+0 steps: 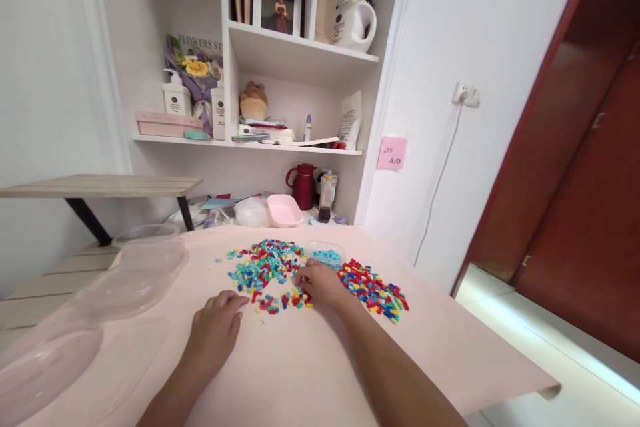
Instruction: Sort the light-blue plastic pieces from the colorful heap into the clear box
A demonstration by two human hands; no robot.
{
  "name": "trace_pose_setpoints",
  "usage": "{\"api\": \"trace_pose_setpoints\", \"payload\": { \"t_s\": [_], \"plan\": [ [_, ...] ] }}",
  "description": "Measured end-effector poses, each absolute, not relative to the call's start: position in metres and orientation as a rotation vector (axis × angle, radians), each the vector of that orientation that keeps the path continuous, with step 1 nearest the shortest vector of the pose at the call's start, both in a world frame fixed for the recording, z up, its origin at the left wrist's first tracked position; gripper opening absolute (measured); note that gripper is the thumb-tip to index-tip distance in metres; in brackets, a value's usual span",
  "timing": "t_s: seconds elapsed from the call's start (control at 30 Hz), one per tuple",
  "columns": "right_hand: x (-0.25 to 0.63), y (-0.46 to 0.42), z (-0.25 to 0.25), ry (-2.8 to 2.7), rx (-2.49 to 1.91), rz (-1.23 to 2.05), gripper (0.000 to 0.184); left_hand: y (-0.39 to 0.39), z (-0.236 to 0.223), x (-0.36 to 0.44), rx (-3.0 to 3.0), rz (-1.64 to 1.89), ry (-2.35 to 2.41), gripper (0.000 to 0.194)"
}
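Note:
Small toy building bricks in red, blue, yellow and teal lie in a loose heap (267, 260) on the pink-covered table. A second mixed heap (373, 287) spreads to the right of it, and a short row of bricks (283, 300) lies nearer me. My right hand (320, 280) reaches over the bricks between the heaps, fingers bent down and close together; whatever is at its fingertips is hidden. Just behind it stands a clear plastic box (341, 250) holding light blue bricks. My left hand (217, 323) rests on the table left of the row, thumb apart from the forefinger, holding nothing visible.
Clear plastic containers (127, 287) line the table's left side. At the back are a pink tray (285, 211), a dark red jug (303, 187) and a bottle (326, 197), below white shelves (300, 147). A slatted wooden shelf (100, 185) stands to the left.

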State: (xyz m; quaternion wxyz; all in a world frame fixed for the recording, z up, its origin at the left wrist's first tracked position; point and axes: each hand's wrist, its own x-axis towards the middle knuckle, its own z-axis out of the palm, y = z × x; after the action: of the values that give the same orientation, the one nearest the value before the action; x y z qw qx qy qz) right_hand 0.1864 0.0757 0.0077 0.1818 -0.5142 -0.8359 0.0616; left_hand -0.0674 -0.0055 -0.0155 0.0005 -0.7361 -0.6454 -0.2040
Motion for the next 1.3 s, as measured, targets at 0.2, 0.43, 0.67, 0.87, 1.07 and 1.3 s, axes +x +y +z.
{"api": "trace_pose_setpoints", "payload": {
  "t_s": [0.2, 0.43, 0.67, 0.87, 1.07, 1.3],
  "plan": [
    [0.194, 0.073, 0.011, -2.426, -1.398, 0.231, 0.033, -0.005, -0.015, -0.068, -2.308, -0.626, -2.028, 0.038],
    [0.192, 0.073, 0.013, -2.389, -1.451, 0.236, 0.022, -0.005, -0.013, -0.066, -2.312, -0.626, -2.022, 0.039],
    [0.192, 0.077, 0.009, -2.299, -1.379, 0.283, 0.013, -0.005, -0.011, -0.066, -2.323, -0.619, -2.036, 0.039],
    [0.206, 0.084, 0.026, -1.917, -1.357, 0.122, 0.021, -0.005, -0.014, -0.066, -2.309, -0.624, -2.033, 0.040],
    [0.236, 0.095, 0.027, -1.488, -1.612, 0.006, 0.036, -0.003, -0.018, -0.066, -2.297, -0.633, -2.027, 0.040],
    [0.229, 0.090, 0.023, -1.482, -1.319, 0.180, 0.035, -0.004, -0.018, -0.066, -2.301, -0.638, -2.019, 0.037]
  ]
}}
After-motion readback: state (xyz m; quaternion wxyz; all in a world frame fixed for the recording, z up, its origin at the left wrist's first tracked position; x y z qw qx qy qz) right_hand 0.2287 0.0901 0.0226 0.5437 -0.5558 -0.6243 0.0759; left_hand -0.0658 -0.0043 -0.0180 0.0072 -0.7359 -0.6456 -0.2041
